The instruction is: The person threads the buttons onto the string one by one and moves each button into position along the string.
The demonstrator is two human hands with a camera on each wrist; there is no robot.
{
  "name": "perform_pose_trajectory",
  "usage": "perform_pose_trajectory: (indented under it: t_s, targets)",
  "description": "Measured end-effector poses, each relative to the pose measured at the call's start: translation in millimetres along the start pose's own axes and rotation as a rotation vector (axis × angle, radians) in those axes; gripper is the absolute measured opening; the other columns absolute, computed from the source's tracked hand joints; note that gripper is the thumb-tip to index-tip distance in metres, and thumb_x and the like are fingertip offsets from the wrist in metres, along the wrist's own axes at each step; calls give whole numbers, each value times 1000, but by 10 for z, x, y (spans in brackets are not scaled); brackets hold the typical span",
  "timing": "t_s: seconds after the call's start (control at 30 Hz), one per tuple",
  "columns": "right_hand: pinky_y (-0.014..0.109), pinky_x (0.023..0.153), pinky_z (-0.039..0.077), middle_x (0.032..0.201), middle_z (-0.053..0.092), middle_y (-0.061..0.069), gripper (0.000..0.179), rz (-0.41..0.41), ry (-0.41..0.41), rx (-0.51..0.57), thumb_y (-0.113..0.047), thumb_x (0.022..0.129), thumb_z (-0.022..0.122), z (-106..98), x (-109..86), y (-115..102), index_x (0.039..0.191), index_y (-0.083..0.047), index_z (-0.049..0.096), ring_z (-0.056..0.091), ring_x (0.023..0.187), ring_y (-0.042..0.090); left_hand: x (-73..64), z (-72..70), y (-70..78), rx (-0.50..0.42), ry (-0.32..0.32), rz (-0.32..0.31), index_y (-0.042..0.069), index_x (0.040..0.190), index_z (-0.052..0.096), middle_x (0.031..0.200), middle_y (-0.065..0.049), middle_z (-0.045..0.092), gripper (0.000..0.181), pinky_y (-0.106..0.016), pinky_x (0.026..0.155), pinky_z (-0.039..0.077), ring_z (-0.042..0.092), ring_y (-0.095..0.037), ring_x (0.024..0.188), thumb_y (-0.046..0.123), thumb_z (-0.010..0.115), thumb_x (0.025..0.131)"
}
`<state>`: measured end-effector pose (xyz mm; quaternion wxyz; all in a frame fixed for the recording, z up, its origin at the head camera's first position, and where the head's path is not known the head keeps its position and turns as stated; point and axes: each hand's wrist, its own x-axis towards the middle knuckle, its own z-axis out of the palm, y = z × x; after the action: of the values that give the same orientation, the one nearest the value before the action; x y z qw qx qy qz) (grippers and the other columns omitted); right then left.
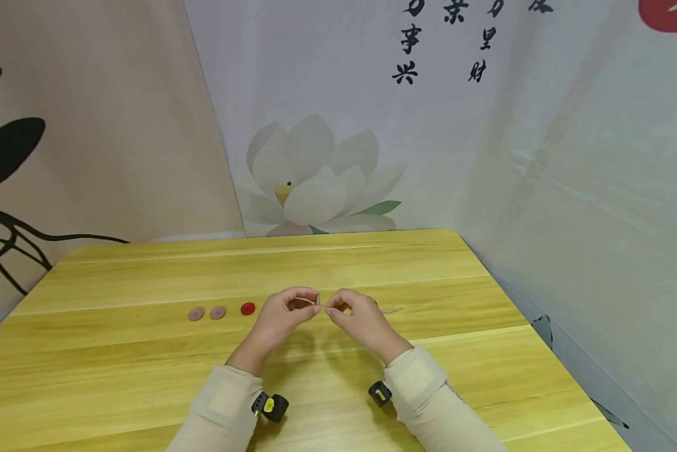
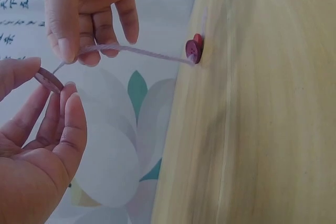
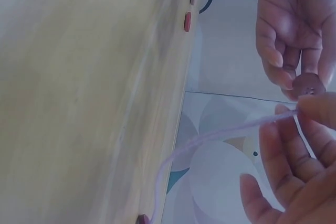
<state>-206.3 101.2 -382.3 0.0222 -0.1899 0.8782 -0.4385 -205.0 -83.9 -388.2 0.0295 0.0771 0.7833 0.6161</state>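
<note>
My left hand (image 1: 282,314) pinches a dark pinkish button (image 2: 49,80) by its edge between thumb and fingers. Just to its right, my right hand (image 1: 363,317) pinches a pale lilac string (image 2: 142,53) near its end, and the tip meets the button's face. Whether the tip passes through a hole is too small to tell. From the right hand the string runs down to the table, where a dark red button (image 2: 193,51) and a brighter red button (image 2: 198,39) sit together on it. The string's tail (image 1: 393,310) lies beyond the right hand.
On the wooden table (image 1: 146,389), left of the hands, a red button (image 1: 248,308) and two dusty pink buttons (image 1: 206,313) lie in a row. A printed cloth (image 1: 327,94) hangs behind the table's far edge. Both wrists wear a small black camera (image 1: 273,407).
</note>
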Motion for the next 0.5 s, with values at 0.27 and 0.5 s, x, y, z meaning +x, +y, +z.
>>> perform_pose_trajectory:
  t_s: [0.27,0.5]
  targets:
    - [41,86,46,97,65,-3,9,-13,-2,-1,-18,98,58,8,-3,-5,100,-12,65,58,94,15,-6,11,1,5,5,-1,4,112,68,104,-8,66,26,-33,81,51,61,-18,92,10,70,87]
    - [38,82,47,97,64,-3,8,-17,-10,-5,-18,98,58,10,-4,-3,99,-14,64,58,93,15,-11,23,16,-11,-6,14,0,114,65,105,-10,66,28,-34,82,52,61,-21,95,9,70,88]
